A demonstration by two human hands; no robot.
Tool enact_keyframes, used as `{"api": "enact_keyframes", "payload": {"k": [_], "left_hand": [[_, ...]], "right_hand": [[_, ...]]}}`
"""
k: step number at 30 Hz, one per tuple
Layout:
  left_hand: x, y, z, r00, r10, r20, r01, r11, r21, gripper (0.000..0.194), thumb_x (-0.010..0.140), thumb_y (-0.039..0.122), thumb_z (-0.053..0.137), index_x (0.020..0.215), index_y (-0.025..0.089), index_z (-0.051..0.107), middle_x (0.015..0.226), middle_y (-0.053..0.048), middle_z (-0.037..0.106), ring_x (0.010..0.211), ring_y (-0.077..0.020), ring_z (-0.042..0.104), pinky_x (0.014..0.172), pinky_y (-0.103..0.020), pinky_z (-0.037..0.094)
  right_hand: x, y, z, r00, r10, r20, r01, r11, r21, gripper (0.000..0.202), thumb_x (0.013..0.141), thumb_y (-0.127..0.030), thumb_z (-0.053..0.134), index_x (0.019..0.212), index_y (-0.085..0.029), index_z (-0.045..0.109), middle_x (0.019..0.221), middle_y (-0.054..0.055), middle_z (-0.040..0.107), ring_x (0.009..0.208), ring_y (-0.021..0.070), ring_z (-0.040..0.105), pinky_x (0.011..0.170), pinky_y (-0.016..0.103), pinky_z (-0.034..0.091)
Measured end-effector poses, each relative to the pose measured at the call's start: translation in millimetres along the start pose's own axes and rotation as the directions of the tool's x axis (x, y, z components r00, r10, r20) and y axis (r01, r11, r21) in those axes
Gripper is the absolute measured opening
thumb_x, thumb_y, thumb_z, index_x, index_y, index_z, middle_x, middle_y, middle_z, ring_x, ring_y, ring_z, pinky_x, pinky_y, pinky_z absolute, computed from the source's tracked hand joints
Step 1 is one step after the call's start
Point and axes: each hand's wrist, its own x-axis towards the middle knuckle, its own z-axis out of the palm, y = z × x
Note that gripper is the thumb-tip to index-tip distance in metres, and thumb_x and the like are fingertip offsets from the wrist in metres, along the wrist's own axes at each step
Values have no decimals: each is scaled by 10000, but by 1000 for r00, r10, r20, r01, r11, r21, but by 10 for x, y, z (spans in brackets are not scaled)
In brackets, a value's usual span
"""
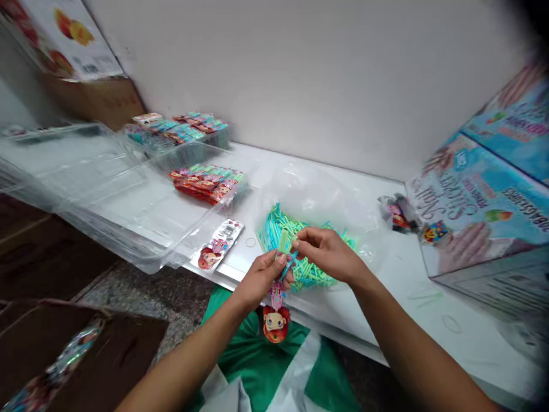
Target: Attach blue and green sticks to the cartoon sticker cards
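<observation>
My left hand is closed around a printed packet that hangs head-down, showing a red-haired cartoon figure. Light green ends of it stick up past my fingers. With thumb and fingertips pinched, my right hand grips a thin blue strip that crosses the packet at my left fingers. Just behind both hands, a clear plastic bag lies open with a heap of green and blue strips. A flat printed packet rests on the white table to the left.
A clear tray holds a stack of red-haired figure packets; another container of packets stands behind it. Printed boxes border the right side, near small wrapped items. Rubber bands lie on the white table.
</observation>
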Motion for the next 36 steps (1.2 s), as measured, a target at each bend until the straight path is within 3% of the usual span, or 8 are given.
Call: {"api": "enact_keyframes", "payload": {"k": [8,13,17,24,30,36], "left_hand": [[26,1,6,1000,15,-8,-15,1000,26,309,846,462,486,856,154,513,673,11,579,526,-77,499,491,-189,371],[11,4,1,1000,30,-3,-30,998,49,295,854,447,482,838,153,498,679,9,579,541,-76,497,507,-191,375],[1,8,9,1000,27,4,-27,998,65,309,851,457,481,813,150,495,671,6,575,543,-81,497,500,-194,372],[-10,1,-2,1000,23,5,-23,1000,13,308,850,455,484,856,148,512,692,-6,591,548,-86,512,502,-195,375],[-14,6,-4,999,22,27,-23,999,44,305,851,450,485,853,147,517,691,-4,582,554,-87,511,507,-196,375],[-18,24,18,1000,10,29,-11,998,57,306,844,454,494,830,148,503,683,-4,581,549,-88,511,508,-198,375]], "right_hand": [[-8,37,40,998,-25,-64,21,997,-72,101,804,-220,480,800,-188,576,669,-15,584,623,125,563,547,239,411],[-20,-12,75,995,-53,-86,53,999,2,188,828,-314,512,949,-194,591,789,7,635,709,132,576,612,251,437],[-17,-49,77,995,-76,-65,78,996,36,184,835,-328,508,842,-174,608,765,12,636,690,128,571,628,254,440],[-30,-41,57,993,-64,-94,57,995,-76,138,824,-284,511,760,-176,570,647,-20,563,580,103,498,519,226,381],[-50,-75,74,993,-72,-94,72,997,-1,190,830,-325,528,944,-185,589,795,22,640,706,139,583,614,257,445],[-26,-105,93,994,-79,-72,80,997,17,154,844,-304,498,819,-180,585,745,8,628,666,130,583,602,255,448]]}}
